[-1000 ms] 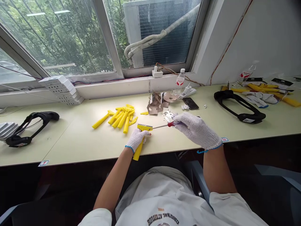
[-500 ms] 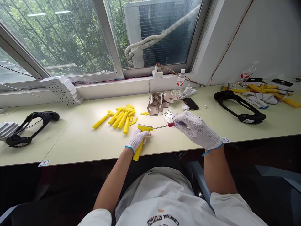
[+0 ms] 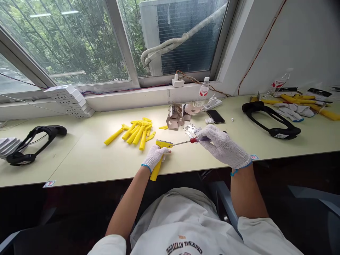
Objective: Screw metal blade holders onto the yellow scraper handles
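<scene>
My left hand [image 3: 154, 157], in a white knit glove, is closed around the handle of a yellow scraper [image 3: 156, 170] near the table's front edge. The scraper's wide head points away from me, with a metal blade edge along its top. In my gloved right hand [image 3: 221, 145] is a screwdriver [image 3: 193, 140] with a red-and-clear handle. Its shaft lies almost level and the tip meets the right end of the scraper head. Beyond my left hand lie several yellow scraper handles [image 3: 136, 134] in a pile. Small screws [image 3: 189, 128] and metal blades are scattered beyond the screwdriver.
Brown cardboard pieces [image 3: 174, 122] stand near the wall, beside a water bottle [image 3: 203, 91] and a phone [image 3: 215, 116]. Black head straps lie at left [image 3: 37, 143] and right [image 3: 271, 120]. More yellow scrapers and gloves [image 3: 294, 110] are at far right. White boxes [image 3: 70, 101] are stacked by the window.
Almost nothing differs. Both hands keep their grip and place, with the screwdriver tip still at the scraper head; the right hand has shifted only very slightly.
</scene>
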A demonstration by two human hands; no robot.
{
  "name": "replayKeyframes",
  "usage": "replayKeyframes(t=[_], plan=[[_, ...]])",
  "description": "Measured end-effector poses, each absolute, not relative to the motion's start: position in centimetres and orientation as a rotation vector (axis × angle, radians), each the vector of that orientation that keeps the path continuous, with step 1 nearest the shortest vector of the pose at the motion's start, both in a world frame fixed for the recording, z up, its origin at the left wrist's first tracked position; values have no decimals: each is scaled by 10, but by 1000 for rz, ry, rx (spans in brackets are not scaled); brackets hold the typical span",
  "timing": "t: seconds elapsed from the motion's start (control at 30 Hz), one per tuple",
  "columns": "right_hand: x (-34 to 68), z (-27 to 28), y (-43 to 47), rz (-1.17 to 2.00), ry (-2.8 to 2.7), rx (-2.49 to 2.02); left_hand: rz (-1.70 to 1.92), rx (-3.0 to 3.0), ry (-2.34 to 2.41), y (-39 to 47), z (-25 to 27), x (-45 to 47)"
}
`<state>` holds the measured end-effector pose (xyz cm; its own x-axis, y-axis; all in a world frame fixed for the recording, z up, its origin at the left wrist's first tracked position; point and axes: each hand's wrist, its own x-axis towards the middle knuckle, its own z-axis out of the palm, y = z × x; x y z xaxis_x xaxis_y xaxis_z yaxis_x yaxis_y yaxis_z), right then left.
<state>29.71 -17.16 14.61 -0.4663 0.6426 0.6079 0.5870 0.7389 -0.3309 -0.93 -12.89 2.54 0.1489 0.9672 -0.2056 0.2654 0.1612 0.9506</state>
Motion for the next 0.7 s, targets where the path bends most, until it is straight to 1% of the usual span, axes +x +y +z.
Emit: replayKeyframes(t=[0.2,0.4,0.57,0.7], plan=[[302,140,-170,7,-2208,-995,807,1331,1339,-130,26,-9],[308,130,-164,31,-2148,-1119,812,1322,1340,-129,25,-10],[305,135,-165,128,-2153,-992,816,1328,1352,-129,24,-10],[301,142,-168,81,-2182,-966,806,1324,1358,-128,25,-10]])
